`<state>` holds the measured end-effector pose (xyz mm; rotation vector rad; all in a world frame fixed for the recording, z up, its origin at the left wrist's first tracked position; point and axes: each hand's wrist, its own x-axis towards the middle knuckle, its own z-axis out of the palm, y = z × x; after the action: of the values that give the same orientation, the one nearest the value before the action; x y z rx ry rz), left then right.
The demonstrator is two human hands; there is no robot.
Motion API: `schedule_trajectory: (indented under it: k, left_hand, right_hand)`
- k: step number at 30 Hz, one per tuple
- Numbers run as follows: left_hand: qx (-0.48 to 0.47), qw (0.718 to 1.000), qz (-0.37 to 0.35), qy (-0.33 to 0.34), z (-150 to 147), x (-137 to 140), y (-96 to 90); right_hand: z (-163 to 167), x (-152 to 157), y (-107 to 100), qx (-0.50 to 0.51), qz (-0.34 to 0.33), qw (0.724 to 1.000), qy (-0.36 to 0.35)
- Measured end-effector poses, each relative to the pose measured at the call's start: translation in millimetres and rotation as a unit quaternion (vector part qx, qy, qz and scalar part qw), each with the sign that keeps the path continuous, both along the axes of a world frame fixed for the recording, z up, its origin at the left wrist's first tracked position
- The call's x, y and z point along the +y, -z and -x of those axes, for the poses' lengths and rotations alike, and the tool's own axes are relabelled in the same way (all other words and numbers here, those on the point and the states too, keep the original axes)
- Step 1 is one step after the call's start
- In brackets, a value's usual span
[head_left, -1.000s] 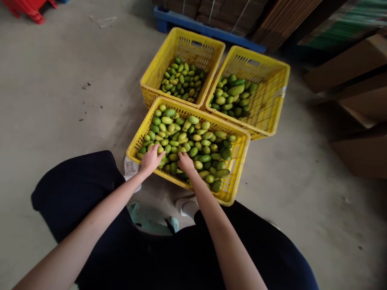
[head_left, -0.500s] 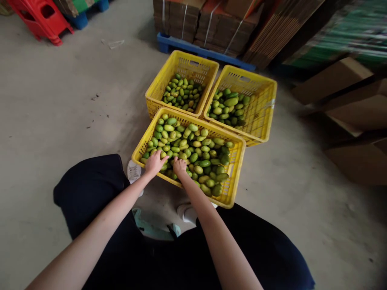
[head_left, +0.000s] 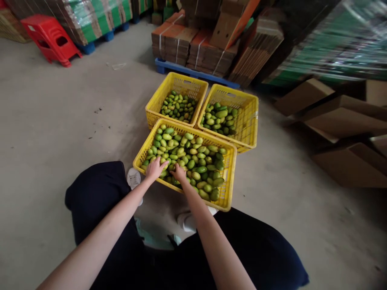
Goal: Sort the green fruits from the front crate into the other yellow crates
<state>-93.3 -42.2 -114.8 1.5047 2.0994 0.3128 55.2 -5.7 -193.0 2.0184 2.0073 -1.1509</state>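
Small green and yellowish mangoes [head_left: 200, 169] fill much of the near yellow crate [head_left: 230, 177], thinning toward its right end. My left hand [head_left: 155, 169] rests on the fruit by the crate's near left side, thumb stretched out to the right and fingers apart. A short way to its right, my right hand [head_left: 179, 174] reaches down among the mangoes, its thumb and forefinger apart. Its other fingers are partly hidden. No fruit shows lifted in either hand.
Behind stand a left yellow crate [head_left: 150, 114] and a right yellow crate [head_left: 253, 117], each part-filled with mangoes. Flattened cartons [head_left: 175, 42] lie on a blue pallet [head_left: 193, 72]. Open cardboard boxes [head_left: 341, 117] lie at right. A red stool [head_left: 51, 38] stands far left.
My head view has tilted up, showing more of the background. My right hand's thumb and forefinger have spread apart. My left hand stays nearly in place over the fruit.
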Motion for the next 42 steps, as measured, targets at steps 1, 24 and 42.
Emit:
schedule_trajectory:
  k: [1, 24, 42]
  left_hand:
    - [-0.024, 1.000, 0.004, -0.009, 0.1, 0.1, 0.1]
    - [-0.445, 0.851, -0.184, 0.210, -18.0, 75.4, -168.8]
    - [-0.408, 0.824, -0.314, 0.237, -49.0, 69.1, -187.8]
  right_hand:
    - [1.9, -0.1, -1.0, 0.017, -0.002, 1.000, 0.011]
    - [-84.7, 7.9, -249.0, 0.492, -0.281, 0.815, 0.126]
    - [-93.0, 2.5, -258.1, 0.505, -0.383, 0.763, 0.125]
